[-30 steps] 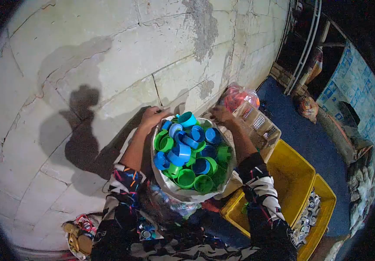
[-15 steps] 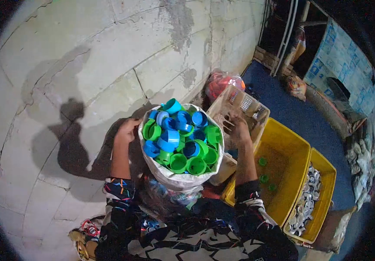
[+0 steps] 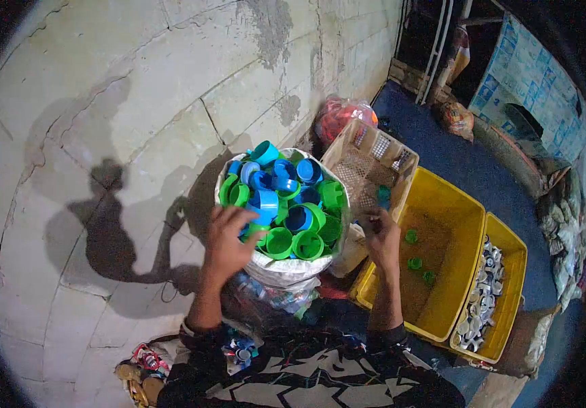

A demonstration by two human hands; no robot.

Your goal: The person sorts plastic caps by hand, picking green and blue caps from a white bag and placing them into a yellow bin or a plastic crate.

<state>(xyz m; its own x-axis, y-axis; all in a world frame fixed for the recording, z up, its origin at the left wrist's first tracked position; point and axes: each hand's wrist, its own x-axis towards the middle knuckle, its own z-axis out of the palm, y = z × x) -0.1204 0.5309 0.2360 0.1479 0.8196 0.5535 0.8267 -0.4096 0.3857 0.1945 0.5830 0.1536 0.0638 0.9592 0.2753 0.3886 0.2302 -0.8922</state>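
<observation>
A white sack (image 3: 286, 270) with a rolled rim stands in front of me, heaped with blue and green plastic caps (image 3: 280, 241). My left hand (image 3: 230, 238) is over the sack's left front edge, its fingers apart and partly across the caps; nothing shows in its grasp. My right hand (image 3: 380, 234) is just right of the sack, above the near corner of a beige crate, with its fingers bent. Whether those fingers hold anything is too blurred to tell.
A beige perforated crate (image 3: 357, 165) stands behind my right hand. Right of it are a yellow bin (image 3: 442, 234) with a few green caps and a narrower yellow bin (image 3: 516, 272) of whitish caps. A block wall (image 3: 136, 81) rises on the left. Red bundle (image 3: 340, 121) behind.
My left hand has moved from the sack's left rim to the right and nearer, over its front left edge. My right hand has come down slightly, nearer my body. The view has shifted a little.
</observation>
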